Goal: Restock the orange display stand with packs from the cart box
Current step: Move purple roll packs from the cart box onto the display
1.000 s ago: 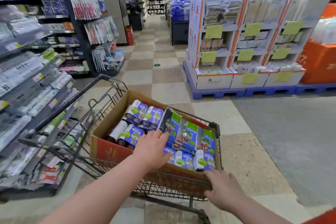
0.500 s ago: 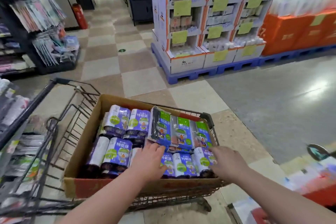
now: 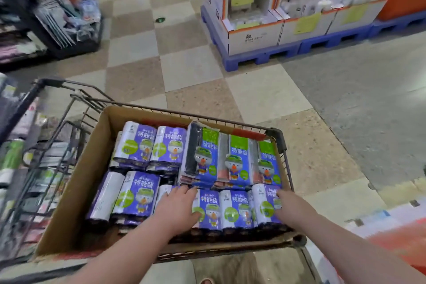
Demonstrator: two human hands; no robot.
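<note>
— While both hands sit in the cardboard box (image 3: 76,193), the left hand (image 3: 177,210) lies flat, fingers spread, on a purple pack (image 3: 208,207), gripping nothing.

— And the right hand (image 3: 291,208)?

— Open against the rightmost pack (image 3: 265,205), no closed grip. Beyond them, flat packs (image 3: 232,159) stand upright; the cart (image 3: 280,143) carries it all.

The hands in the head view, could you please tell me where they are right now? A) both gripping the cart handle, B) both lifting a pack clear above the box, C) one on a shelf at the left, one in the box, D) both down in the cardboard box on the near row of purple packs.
D: the left hand and right hand rest on the near-row purple packs inside the cardboard box.
</note>
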